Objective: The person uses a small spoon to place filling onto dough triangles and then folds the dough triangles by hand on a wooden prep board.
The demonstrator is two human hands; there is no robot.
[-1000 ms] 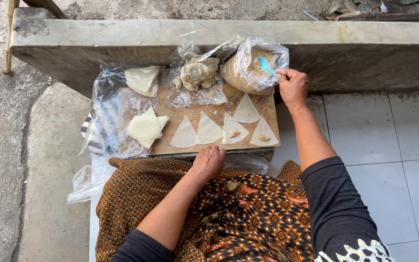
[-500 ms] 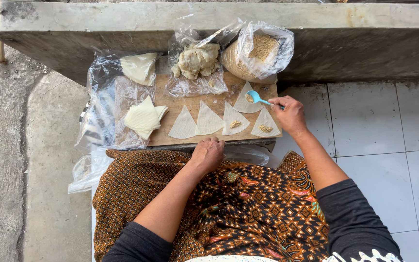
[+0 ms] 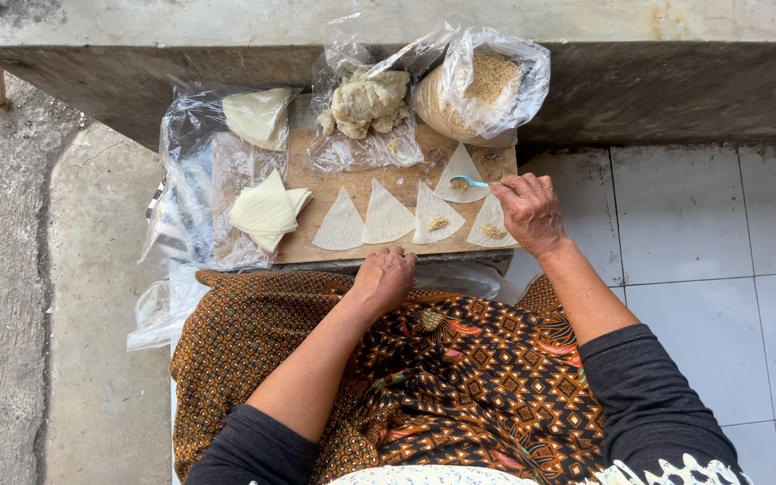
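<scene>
Right hand [image 3: 527,211] pinches blue spoon [image 3: 467,182] over top wrapper [image 3: 460,171] — filling loaded. Left hand [image 3: 386,277], loosely curled, empty, rests at wooden board [image 3: 325,171] edge — steadying it.

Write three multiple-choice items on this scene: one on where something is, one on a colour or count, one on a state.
1. Where is the right hand?
A. In the lap
B. Over the right end of the wooden board
C. Inside the bag of crumbs

2. What colour is the small spoon?
A. Red
B. Black
C. Light blue

3. How many of the five triangular wrappers laid singly on the board carry filling?
A. Three
B. None
C. All

Answers: 1 B, the hand hangs over the board's right edge, beside the wrappers there. 2 C, the spoon's handle shows light blue between the fingers. 3 A, the three on the right have filling, counting the one under the spoon, while the two on the left are bare.
</scene>
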